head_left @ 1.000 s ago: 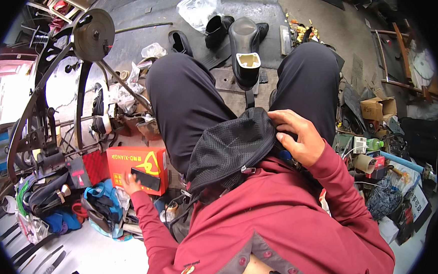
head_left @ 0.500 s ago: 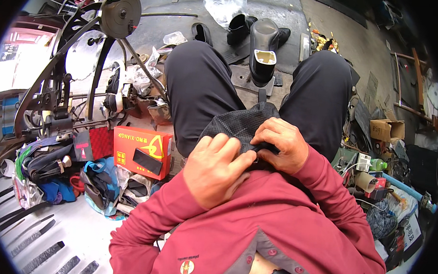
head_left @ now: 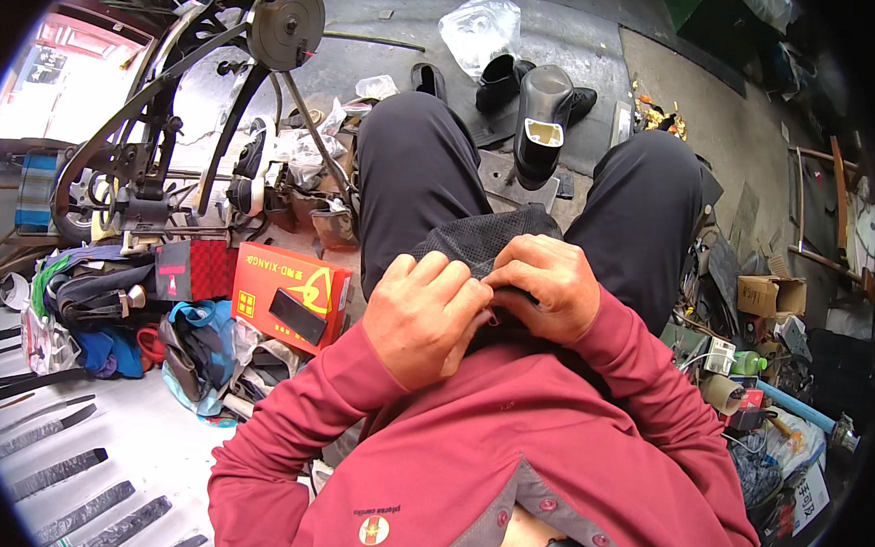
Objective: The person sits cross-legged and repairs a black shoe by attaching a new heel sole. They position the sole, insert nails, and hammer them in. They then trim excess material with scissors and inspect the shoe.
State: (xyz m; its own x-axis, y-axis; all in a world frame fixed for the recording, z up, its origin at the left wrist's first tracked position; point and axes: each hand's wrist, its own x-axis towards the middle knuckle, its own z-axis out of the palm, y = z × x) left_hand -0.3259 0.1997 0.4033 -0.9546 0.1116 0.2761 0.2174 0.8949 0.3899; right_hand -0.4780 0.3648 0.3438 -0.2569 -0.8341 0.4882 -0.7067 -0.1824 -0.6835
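Ctr frame: L hand (head_left: 425, 318) & R hand (head_left: 549, 285) both pinching blk mesh bag (head_left: 480, 238), close tog. Handling underway, prob unfinished; worked spot mostly hidden, can't tell what's done/left.

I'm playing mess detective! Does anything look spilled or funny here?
Yellowish scraps lie scattered at upper right, like a spill, and a clear plastic bag lies loose like litter near the black shoes. The black mesh piece is partly hidden, so I can't judge it.
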